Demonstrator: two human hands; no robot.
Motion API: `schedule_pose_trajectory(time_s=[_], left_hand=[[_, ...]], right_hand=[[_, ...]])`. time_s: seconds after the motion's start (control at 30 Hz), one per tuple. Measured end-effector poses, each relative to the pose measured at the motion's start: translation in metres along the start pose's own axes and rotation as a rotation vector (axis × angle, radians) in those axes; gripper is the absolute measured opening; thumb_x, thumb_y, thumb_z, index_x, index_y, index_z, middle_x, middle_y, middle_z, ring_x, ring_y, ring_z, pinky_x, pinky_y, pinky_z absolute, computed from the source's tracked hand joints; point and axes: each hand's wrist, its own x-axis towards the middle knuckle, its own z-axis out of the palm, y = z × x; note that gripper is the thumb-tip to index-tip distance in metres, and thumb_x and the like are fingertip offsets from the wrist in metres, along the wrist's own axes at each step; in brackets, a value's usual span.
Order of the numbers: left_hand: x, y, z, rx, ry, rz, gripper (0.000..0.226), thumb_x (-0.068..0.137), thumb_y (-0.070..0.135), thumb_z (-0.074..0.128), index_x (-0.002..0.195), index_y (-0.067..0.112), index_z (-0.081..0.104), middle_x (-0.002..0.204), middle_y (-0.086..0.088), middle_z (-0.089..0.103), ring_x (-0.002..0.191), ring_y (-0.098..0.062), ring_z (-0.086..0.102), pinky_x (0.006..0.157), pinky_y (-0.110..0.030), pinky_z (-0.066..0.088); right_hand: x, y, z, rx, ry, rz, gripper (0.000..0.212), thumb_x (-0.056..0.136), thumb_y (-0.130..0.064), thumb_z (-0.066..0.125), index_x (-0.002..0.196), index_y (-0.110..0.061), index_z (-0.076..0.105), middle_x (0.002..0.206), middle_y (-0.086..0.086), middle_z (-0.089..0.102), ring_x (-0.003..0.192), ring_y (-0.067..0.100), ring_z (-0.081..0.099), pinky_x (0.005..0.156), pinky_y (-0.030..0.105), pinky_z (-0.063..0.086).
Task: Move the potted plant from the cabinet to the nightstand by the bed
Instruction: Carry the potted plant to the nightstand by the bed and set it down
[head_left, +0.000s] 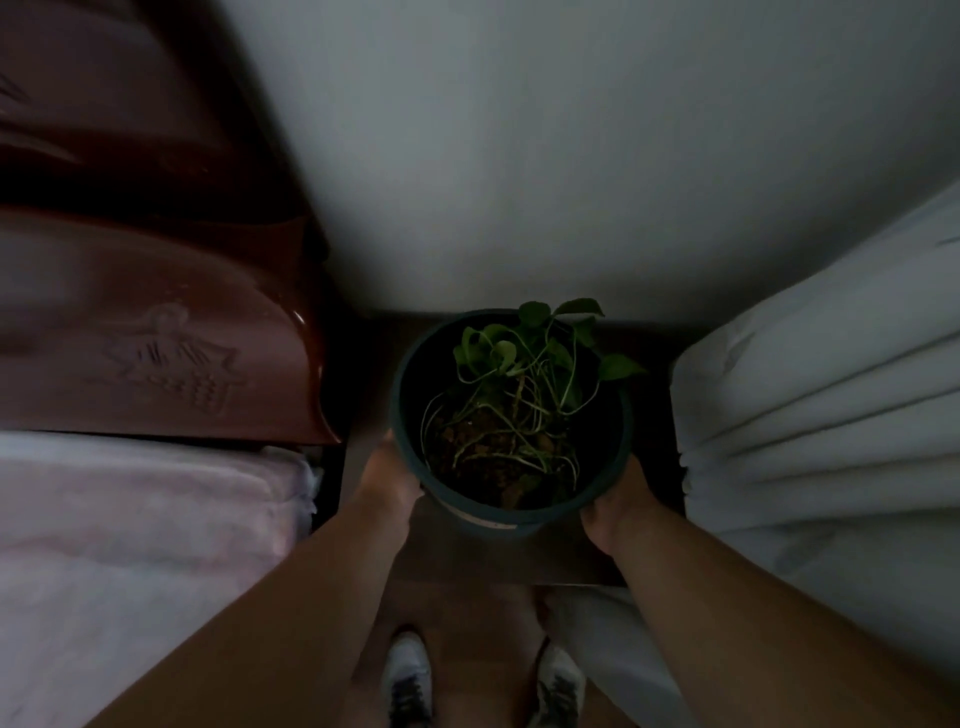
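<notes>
The potted plant is a dark green round pot with brown soil and a thin trailing green plant. It is over the dark wooden nightstand, between the bed and a curtain; I cannot tell whether its base touches the top. My left hand grips the pot's left side and my right hand grips its right side, the fingers hidden behind the pot wall.
A carved red-brown headboard and pink bedding lie to the left. A pale pleated curtain hangs on the right. A grey wall stands behind the nightstand. My white shoes are on the floor below.
</notes>
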Motion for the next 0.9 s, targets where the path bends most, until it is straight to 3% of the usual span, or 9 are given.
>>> schedule_pose_trajectory(time_s=[0.07,0.13,0.3,0.4,0.53,0.67,0.73,0.8,0.9], left_hand=[[0.001,0.001,0.003,-0.025,-0.015,0.017,0.04,0.114,0.025,0.039,0.129,0.0,0.066,0.091,-0.002,0.067,0.081,-0.018,0.065,0.091,-0.041,0.057],[0.007,0.001,0.004,-0.02,-0.031,0.019,0.046,0.115,0.024,0.036,0.146,-0.002,0.056,0.1,-0.002,0.063,0.088,-0.017,0.062,0.103,-0.047,0.05],[0.013,-0.006,0.008,0.035,0.0,-0.06,0.034,0.112,0.013,0.043,0.089,0.015,0.068,0.091,-0.008,0.066,0.083,-0.023,0.06,0.082,-0.038,0.05],[0.017,-0.01,0.01,-0.006,0.022,-0.066,0.032,0.112,0.009,0.04,0.105,0.007,0.071,0.107,-0.016,0.069,0.091,-0.025,0.061,0.089,-0.04,0.053],[0.02,-0.007,0.018,-0.065,0.009,-0.106,0.035,0.116,0.02,0.035,0.11,0.006,0.067,0.092,-0.007,0.064,0.08,-0.022,0.059,0.064,-0.033,0.045],[0.023,-0.014,0.015,0.016,-0.053,-0.05,0.038,0.114,0.02,0.037,0.103,0.01,0.072,0.088,-0.007,0.069,0.076,-0.022,0.064,0.059,-0.032,0.049],[0.023,-0.022,0.009,0.024,-0.095,-0.033,0.043,0.114,0.024,0.039,0.094,0.011,0.075,0.081,-0.007,0.07,0.066,-0.022,0.067,0.054,-0.028,0.051],[0.022,-0.025,0.002,-0.044,-0.138,-0.067,0.053,0.114,0.039,0.04,0.103,0.009,0.082,0.083,-0.012,0.077,0.067,-0.03,0.075,0.057,-0.032,0.056],[0.028,-0.023,-0.003,-0.121,-0.218,-0.139,0.077,0.099,0.075,0.044,0.106,0.013,0.089,0.114,-0.016,0.085,0.101,-0.035,0.082,0.09,-0.048,0.063]], right_hand=[[0.003,-0.001,0.002,-0.001,0.006,-0.006,0.049,0.121,-0.025,0.034,0.156,-0.002,0.059,0.145,0.022,0.069,0.093,0.026,0.066,0.08,0.035,0.054],[0.007,-0.001,0.001,0.005,0.0,-0.007,0.048,0.121,-0.026,0.036,0.153,-0.002,0.062,0.146,0.021,0.07,0.092,0.027,0.068,0.078,0.036,0.056],[0.018,-0.001,-0.006,0.055,0.011,0.028,0.051,0.122,-0.03,0.034,0.158,-0.004,0.058,0.122,0.012,0.074,0.093,0.027,0.066,0.083,0.036,0.054],[0.025,0.002,-0.01,0.064,0.003,0.041,0.051,0.121,-0.029,0.033,0.157,-0.003,0.058,0.126,0.019,0.074,0.109,0.034,0.069,0.09,0.039,0.056],[0.03,0.004,-0.014,0.036,-0.021,0.039,0.049,0.121,-0.028,0.033,0.152,-0.004,0.062,0.156,0.023,0.064,0.145,0.042,0.059,0.117,0.047,0.048],[0.032,0.003,-0.019,0.005,-0.046,0.063,0.045,0.121,-0.029,0.035,0.121,-0.009,0.074,0.141,0.02,0.072,0.115,0.037,0.069,0.109,0.048,0.051],[0.033,0.004,-0.022,0.01,-0.052,0.084,0.044,0.12,-0.031,0.037,0.124,-0.008,0.075,0.133,0.02,0.074,0.113,0.037,0.069,0.105,0.05,0.054],[0.034,0.005,-0.024,0.051,-0.085,0.105,0.045,0.119,-0.034,0.039,0.126,-0.009,0.075,0.14,0.023,0.072,0.128,0.043,0.066,0.112,0.054,0.052],[0.036,0.005,-0.028,0.08,-0.11,0.118,0.049,0.117,-0.04,0.042,0.143,-0.01,0.072,0.147,0.023,0.07,0.14,0.046,0.061,0.121,0.059,0.046]])
